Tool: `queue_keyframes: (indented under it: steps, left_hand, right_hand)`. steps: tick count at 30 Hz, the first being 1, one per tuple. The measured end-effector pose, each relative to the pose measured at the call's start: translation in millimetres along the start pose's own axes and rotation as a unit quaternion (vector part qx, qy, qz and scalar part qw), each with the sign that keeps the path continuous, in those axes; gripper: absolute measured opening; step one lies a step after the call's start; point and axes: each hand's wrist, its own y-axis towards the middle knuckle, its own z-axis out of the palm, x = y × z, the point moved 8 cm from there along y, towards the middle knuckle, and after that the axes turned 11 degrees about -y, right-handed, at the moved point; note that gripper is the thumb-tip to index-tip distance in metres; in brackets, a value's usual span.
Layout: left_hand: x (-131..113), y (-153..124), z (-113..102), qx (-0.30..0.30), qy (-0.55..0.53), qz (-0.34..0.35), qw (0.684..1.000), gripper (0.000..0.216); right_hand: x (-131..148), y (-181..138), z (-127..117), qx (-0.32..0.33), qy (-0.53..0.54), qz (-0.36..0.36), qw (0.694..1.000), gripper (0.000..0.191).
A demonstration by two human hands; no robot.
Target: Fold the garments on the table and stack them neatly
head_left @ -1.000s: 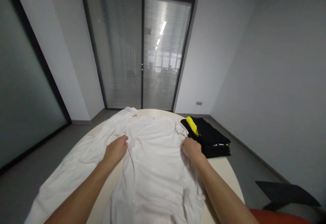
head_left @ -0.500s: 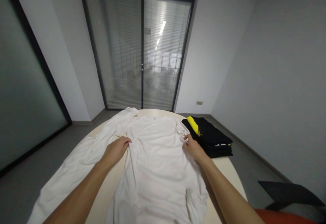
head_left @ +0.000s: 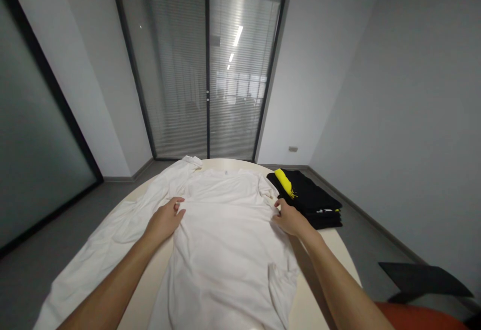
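Note:
A white shirt (head_left: 225, 240) lies spread over the table, its collar at the far side and its body reaching toward me. At its left edge is my left hand (head_left: 165, 218), thumb and forefinger parted, with no cloth visible between them. My right hand (head_left: 292, 218) is at the opposite edge, just below the bunched right sleeve. Its thumb and forefinger are also apart at the fabric. Another white garment (head_left: 112, 225) is laid loosely along the left side of the table, partly behind my left forearm.
A stack of folded black clothes (head_left: 311, 195) sits right of the shirt, with a yellow fringed piece (head_left: 284, 182) on top. The pale table (head_left: 340, 250) has a rounded edge. An orange-and-black chair (head_left: 424, 280) stands at lower right. Glass doors with blinds (head_left: 203, 79) are beyond.
Both hands have let go of the shirt's edges and parted slightly; the left moved left. The shirt's upper body now lies flatter and wider, with fewer creases.

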Motion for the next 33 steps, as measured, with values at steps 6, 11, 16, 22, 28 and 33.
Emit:
queue_keyframes:
  steps: [6,11,16,22,28,33]
  left_hand:
    - [13.3,10.9,-9.2,-0.101,-0.144,-0.003,0.984,0.040]
    - [4.8,7.5,-3.2,-0.046,-0.120,-0.005,0.992,0.050]
    - [-11.8,-6.6,-5.4,0.001,0.075,0.000,0.997,0.050]
    - [-4.3,-10.0,-0.1,0.054,0.091,-0.024,0.994,0.057]
    - [12.0,3.0,-17.6,-0.040,0.010,-0.028,0.999,0.042]
    - [11.6,5.7,-21.0,-0.045,0.007,-0.010,0.999,0.033]
  right_hand:
    - [9.8,1.8,-27.4,-0.163,0.096,-0.065,0.980,0.015]
    - [26.5,-8.5,-36.5,-0.113,0.129,-0.178,0.969,0.018]
    - [55.1,-43.6,-25.9,0.161,0.190,-0.302,0.920,0.033]
    - [70.9,-69.8,3.8,0.354,0.176,-0.322,0.860,0.037]
    - [61.7,-39.7,-16.2,0.192,0.317,-0.273,0.888,0.024]
    - [25.5,-4.4,-27.8,0.011,0.404,-0.174,0.898,0.041]
